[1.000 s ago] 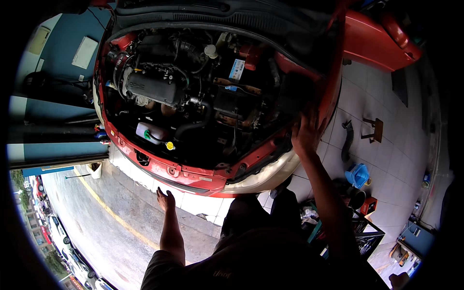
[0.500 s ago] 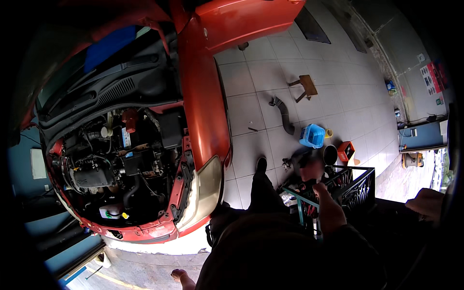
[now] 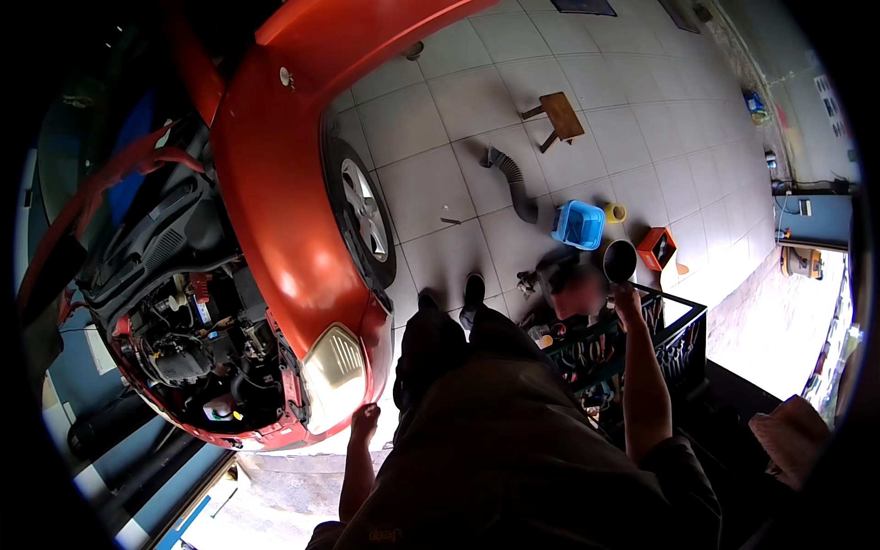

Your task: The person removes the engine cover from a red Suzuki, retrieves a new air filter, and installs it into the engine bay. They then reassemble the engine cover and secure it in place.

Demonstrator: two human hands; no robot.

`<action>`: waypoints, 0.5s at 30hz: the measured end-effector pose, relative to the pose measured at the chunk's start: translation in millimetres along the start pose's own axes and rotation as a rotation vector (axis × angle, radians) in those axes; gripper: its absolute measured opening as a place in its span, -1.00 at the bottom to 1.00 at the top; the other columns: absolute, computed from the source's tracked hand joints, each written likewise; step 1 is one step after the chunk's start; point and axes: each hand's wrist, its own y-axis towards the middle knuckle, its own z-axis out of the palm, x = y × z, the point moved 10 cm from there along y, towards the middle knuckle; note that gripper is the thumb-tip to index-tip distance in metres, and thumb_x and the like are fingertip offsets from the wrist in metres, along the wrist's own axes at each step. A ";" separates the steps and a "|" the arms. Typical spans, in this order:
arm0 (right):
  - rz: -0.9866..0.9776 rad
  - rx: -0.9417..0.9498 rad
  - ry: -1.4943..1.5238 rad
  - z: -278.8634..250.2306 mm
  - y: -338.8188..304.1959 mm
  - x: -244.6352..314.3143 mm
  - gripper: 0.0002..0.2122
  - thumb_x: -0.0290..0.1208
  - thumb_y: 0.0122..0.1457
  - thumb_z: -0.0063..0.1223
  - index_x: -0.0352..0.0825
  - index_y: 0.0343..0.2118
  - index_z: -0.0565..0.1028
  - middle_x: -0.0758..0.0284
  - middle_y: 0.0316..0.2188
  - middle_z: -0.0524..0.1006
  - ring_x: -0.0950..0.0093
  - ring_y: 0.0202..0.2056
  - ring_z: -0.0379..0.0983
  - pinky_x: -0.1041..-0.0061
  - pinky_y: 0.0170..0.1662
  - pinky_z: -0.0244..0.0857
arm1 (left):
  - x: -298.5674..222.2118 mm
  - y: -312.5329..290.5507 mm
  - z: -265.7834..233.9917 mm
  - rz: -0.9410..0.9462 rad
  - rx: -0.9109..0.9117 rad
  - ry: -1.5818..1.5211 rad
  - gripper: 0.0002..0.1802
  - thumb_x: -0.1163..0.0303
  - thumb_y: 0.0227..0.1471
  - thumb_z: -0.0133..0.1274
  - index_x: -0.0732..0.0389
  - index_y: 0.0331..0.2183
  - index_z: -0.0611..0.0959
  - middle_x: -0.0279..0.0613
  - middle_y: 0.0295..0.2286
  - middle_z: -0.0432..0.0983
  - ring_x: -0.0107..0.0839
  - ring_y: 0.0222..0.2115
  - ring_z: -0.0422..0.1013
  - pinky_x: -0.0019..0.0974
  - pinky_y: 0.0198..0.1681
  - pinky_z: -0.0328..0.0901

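Note:
My left hand [image 3: 364, 423] hangs low beside the headlight [image 3: 334, 378] of a red car, fingers curled in, with nothing visible in it. Whether it touches the bumper is unclear. My right hand [image 3: 627, 302] reaches to the top rim of a dark metal tool rack [image 3: 683, 314], its fingers closed; what they grip is hidden. Pliers and other hand tools [image 3: 676, 350] hang along the rack's sides. Beyond the right hand stands a dark round container [image 3: 620, 261]. A blurred pink and dark shape [image 3: 576, 291] lies just left of it.
The car's engine bay [image 3: 188, 357] is open on the left, its front wheel [image 3: 364, 209] near my feet. On the tiled floor [image 3: 431, 192] are a ribbed black hose [image 3: 513, 183], wooden stool [image 3: 561, 116], blue basin [image 3: 578, 225], yellow cup [image 3: 615, 213] and orange box [image 3: 655, 249].
My view has swung so the car sits further left and I stand beside its front corner. The left hand has risen toward the headlight; the right has moved to the rack's far rim.

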 end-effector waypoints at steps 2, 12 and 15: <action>-0.020 -0.033 0.099 -8.4 8.3 -5.7 -0.73 -0.24 0.17 -0.07 -0.32 -0.20 0.49 0.31 -0.40 0.55 0.50 -0.42 0.50 0.57 -0.39 0.31 | -124.1 11.7 11.8 0.238 -0.022 0.186 -0.60 0.19 0.04 0.06 0.20 -0.13 0.62 -0.03 -0.22 0.59 -0.22 -0.16 0.51 -0.25 -0.08 0.36; 0.672 -0.143 0.727 45.4 -129.6 -73.8 -0.85 -0.23 0.15 -0.02 -0.18 -0.39 0.44 0.43 -0.57 0.44 0.56 -0.58 0.43 0.58 -0.56 0.20 | -420.9 134.5 10.7 0.475 0.037 0.119 -0.67 0.32 0.11 0.04 0.32 -0.14 0.59 -0.06 -0.30 0.60 -0.35 -0.24 0.51 -0.32 -0.14 0.36; 0.862 -0.248 0.730 64.3 -191.1 -82.0 -0.82 -0.25 0.13 -0.02 -0.23 -0.31 0.48 0.35 -0.48 0.53 0.51 -0.55 0.46 0.51 -0.52 0.23 | -502.9 149.2 21.6 0.592 0.058 0.226 -0.70 0.35 0.12 0.04 0.34 -0.17 0.60 -0.08 -0.31 0.60 -0.37 -0.27 0.51 -0.35 -0.17 0.36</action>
